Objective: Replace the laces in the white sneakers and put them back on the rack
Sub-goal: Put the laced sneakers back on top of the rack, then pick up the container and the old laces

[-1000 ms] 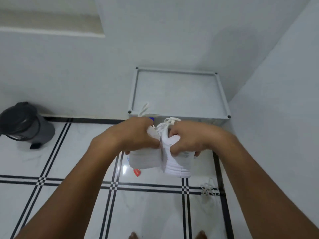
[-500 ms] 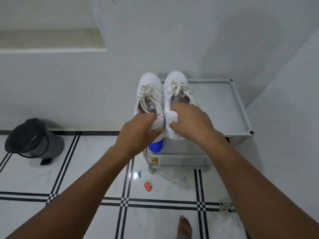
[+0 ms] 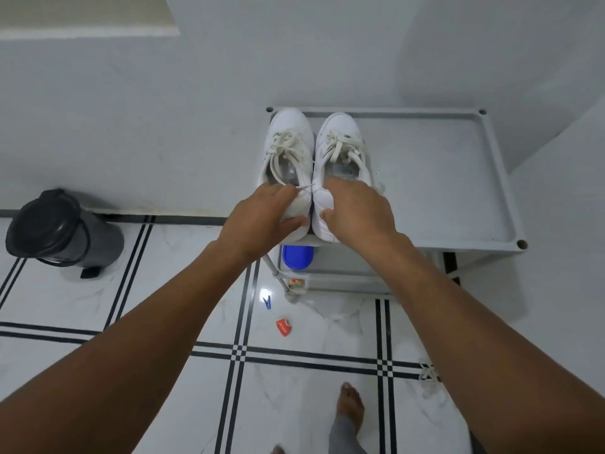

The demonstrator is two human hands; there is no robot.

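Both hands [image 3: 262, 217] [image 3: 357, 214] hold sneakers [image 3: 289, 142] on rack [image 3: 458, 178].

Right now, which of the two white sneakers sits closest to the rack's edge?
The left sneaker, held by the left hand, lies along the rack's left rim; the other has it alongside.

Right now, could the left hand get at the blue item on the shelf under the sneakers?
Probably yes: the blue item sits just below the left hand, its front uncovered. But that hand grips the left sneaker and would need to let go first.

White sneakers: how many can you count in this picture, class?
2. The left sneaker and right sneaker sit side by side on the rack top's left end, heels gripped by the left hand and right hand.
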